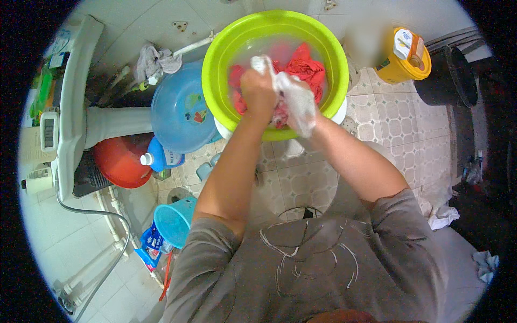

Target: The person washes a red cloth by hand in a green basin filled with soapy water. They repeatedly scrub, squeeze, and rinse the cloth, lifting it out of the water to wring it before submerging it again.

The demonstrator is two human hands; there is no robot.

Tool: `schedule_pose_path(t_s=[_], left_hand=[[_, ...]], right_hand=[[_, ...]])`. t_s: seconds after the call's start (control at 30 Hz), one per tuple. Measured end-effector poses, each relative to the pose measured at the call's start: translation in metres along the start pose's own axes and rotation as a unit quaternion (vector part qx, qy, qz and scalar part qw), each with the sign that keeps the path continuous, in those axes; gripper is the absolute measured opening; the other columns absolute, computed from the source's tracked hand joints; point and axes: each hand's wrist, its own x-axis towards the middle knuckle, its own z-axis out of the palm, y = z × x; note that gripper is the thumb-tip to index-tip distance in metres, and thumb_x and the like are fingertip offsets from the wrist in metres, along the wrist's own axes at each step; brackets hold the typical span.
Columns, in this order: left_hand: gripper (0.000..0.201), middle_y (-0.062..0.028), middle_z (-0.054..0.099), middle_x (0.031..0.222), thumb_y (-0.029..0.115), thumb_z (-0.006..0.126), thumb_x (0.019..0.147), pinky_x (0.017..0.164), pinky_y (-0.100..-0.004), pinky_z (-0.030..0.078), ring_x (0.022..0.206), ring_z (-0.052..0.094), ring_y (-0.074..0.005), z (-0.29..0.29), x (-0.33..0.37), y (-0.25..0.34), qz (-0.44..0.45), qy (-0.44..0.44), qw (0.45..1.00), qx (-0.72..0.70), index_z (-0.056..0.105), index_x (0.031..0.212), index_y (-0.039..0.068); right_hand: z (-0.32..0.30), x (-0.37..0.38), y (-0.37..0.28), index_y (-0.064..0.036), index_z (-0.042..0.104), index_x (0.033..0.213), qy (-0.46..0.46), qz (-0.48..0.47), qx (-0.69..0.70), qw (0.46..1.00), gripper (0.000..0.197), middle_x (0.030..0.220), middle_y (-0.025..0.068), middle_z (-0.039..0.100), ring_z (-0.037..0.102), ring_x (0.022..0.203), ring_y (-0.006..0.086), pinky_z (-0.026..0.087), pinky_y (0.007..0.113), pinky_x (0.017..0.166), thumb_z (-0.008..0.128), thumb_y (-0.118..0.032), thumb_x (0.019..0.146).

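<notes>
Soapy water fills a lime-green basin (213, 64) in front of me, with red cloth (307, 67) lying in it. Over the basin, my left hand (258, 91) is closed around a wet white cloth (262, 63), part of which sticks out past the fingers. My right hand (319, 121) meets it from the other side, closed on the same cloth. White fabric and suds drape over that hand and hide most of its fingers. Both hands are close together, above the red cloth. Some pinkish wet fabric shows beneath them.
Left of the basin are a translucent blue basin (172, 107), a blue bottle (164, 155), a red basin (121, 161) and a white pedestal sink (78, 107). A turquoise bucket (175, 223) stands nearer me. On the right are a yellow bucket (396, 67) and a black bin (444, 81).
</notes>
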Motion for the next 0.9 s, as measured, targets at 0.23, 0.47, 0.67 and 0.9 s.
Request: schedule_pose_path(t_s=[0.23, 0.47, 0.67, 0.9], left_hand=[[0.019, -0.0165, 0.059, 0.068, 0.018, 0.055, 0.075, 0.055, -0.0417, 0.044, 0.062, 0.058, -0.0272, -0.021, -0.006, 0.064, 0.012, -0.095, 0.992, -0.089, 0.058, 0.081, 0.001], [0.015, -0.0182, 0.054, 0.060, 0.016, 0.056, 0.071, 0.052, -0.0434, 0.043, 0.056, 0.054, -0.0347, -0.011, 0.002, 0.046, 0.115, 0.043, 0.991, -0.056, 0.055, 0.067, 0.002], [0.020, -0.0173, 0.049, 0.055, 0.016, 0.054, 0.075, 0.047, -0.0464, 0.037, 0.051, 0.050, -0.0347, 0.009, 0.006, -0.006, 0.014, -0.015, 0.999, -0.034, 0.053, 0.062, 0.001], [0.019, -0.0150, 0.048, 0.052, 0.017, 0.056, 0.072, 0.047, -0.0436, 0.039, 0.049, 0.050, -0.0329, -0.007, -0.010, 0.059, 0.032, -0.060, 0.993, -0.096, 0.054, 0.060, 0.003]], right_hand=[[-0.053, 0.051, 0.001, -0.0111, 0.053, 0.072, -0.271, 0.089, 0.225, 0.932, 0.022, 0.066, 0.0064, 0.052, 0.049, 0.059, 0.0171, 0.040, 0.031, 0.054, 0.045, -0.029, 0.083], [-0.031, 0.028, -0.011, -0.0125, 0.051, 0.072, -0.123, 0.043, 0.156, 0.979, 0.015, 0.068, 0.0042, 0.051, 0.049, 0.062, 0.0175, 0.040, 0.033, 0.055, 0.047, -0.025, 0.080], [-0.029, 0.014, 0.008, -0.0105, 0.054, 0.076, -0.111, -0.010, 0.085, 0.990, 0.017, 0.070, 0.0026, 0.052, 0.050, 0.064, 0.0161, 0.042, 0.034, 0.058, 0.049, -0.026, 0.080], [-0.081, 0.082, 0.003, -0.0128, 0.050, 0.080, -0.450, 0.046, 0.270, 0.850, 0.018, 0.068, 0.0021, 0.048, 0.045, 0.059, 0.0137, 0.039, 0.030, 0.055, 0.040, -0.027, 0.086]])
